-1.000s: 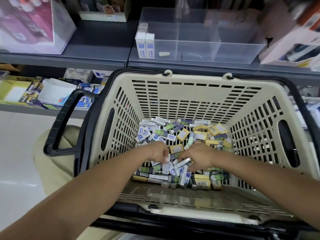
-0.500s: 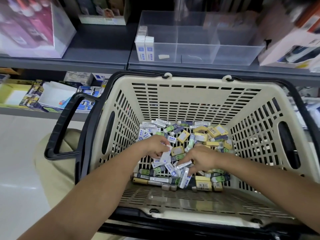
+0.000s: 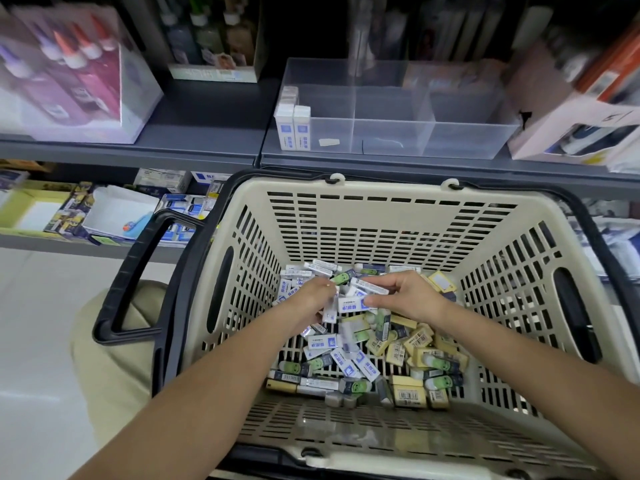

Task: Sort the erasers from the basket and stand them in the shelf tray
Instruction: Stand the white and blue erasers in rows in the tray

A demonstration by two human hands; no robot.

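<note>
Cream basket (image 3: 388, 220), black handle (image 3: 138, 271); white-and-blue erasers (image 3: 322, 341) at nine o'clock, yellow erasers (image 3: 408, 393) at four, apparently green erasers (image 3: 290, 367) between.

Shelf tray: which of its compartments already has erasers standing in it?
The leftmost compartment: white-and-blue erasers stand upright along its left wall, while the other compartments show none.

- Erasers (image 3: 363, 358) lie in the basket (image 3: 381, 209).
- Tray (image 3: 467, 140) sits on the shelf (image 3: 207, 147), behind the basket.
- A pair (image 3: 293, 128) stands in the tray's left end.
- Left hand (image 3: 311, 299) and right hand (image 3: 412, 297) meet above the erasers.
</note>
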